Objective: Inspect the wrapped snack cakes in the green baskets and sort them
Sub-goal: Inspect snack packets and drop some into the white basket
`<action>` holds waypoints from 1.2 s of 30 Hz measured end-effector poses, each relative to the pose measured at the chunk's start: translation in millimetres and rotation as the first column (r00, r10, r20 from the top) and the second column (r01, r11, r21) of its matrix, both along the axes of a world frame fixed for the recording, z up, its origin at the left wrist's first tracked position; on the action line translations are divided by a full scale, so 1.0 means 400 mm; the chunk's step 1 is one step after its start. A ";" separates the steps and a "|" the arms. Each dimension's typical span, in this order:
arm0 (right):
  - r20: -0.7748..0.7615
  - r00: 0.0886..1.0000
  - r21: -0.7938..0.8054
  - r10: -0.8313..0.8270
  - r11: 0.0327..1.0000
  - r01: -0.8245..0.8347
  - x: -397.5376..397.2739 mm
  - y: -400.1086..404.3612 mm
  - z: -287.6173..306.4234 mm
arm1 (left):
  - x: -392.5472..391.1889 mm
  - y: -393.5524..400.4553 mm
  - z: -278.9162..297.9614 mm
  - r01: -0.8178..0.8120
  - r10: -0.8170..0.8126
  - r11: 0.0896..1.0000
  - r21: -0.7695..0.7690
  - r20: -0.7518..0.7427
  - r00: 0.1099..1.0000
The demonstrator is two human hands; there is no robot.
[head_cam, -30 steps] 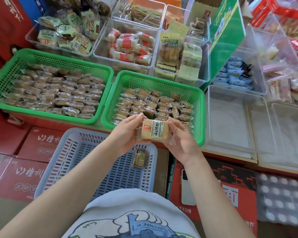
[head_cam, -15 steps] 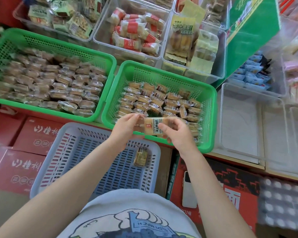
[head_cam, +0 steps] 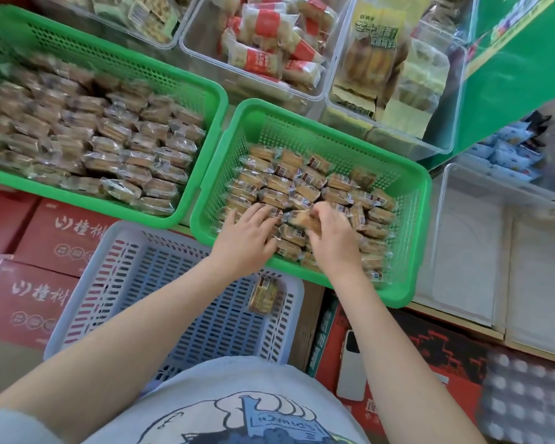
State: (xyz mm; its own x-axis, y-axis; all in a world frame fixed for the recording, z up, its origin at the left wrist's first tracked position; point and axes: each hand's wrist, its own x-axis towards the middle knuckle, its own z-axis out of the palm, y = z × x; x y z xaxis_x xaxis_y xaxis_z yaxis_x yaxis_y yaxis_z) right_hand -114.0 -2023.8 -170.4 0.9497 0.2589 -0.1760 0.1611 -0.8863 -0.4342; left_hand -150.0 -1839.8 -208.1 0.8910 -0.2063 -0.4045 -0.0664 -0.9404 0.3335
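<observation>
Fingers of the right hand (head_cam: pixel 332 243) curl round one wrapped cake (head_cam: pixel 302 218), held just above the pile in the right green basket (head_cam: pixel 410 251). The left hand (head_cam: pixel 245 240) lies beside it, fingers straight and spread, resting on the cakes (head_cam: pixel 279 190) there. The left green basket (head_cam: pixel 173 75) is packed with rows of wrapped cakes (head_cam: pixel 109 152). Nearer the person, a grey basket (head_cam: pixel 189 315) holds a single cake (head_cam: pixel 265 296). Behind, clear bins (head_cam: pixel 318 91) hold other snack packs.
</observation>
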 end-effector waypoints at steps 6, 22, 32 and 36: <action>-0.001 0.995 -0.058 0.103 0.993 -0.102 0.012 0.031 -0.055 | -0.001 -0.006 -0.002 -0.046 0.045 0.999 0.001 0.063 0.997; 0.150 0.988 -0.101 0.027 0.995 -0.011 0.083 0.036 -0.077 | 0.037 -0.040 -0.015 0.059 -0.060 0.998 0.028 0.044 0.997; -0.029 1.000 -0.223 -0.012 0.975 0.005 0.122 0.041 -0.087 | 0.038 -0.041 -0.007 0.048 -0.049 0.998 0.038 0.016 0.999; -0.082 0.994 -0.099 -0.074 0.993 0.066 0.118 0.031 -0.063 | 0.038 -0.040 -0.007 0.041 -0.042 0.998 0.038 0.016 0.999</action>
State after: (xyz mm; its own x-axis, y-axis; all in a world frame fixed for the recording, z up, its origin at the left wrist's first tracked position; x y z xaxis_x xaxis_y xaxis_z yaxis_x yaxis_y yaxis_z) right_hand -66.9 -2011.4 -195.5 0.9454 0.1699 -0.2780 0.0630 -0.9325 -0.3556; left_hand -135.0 -1856.0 -210.9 0.8885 -0.2285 -0.3979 -0.1111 -0.9485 0.2967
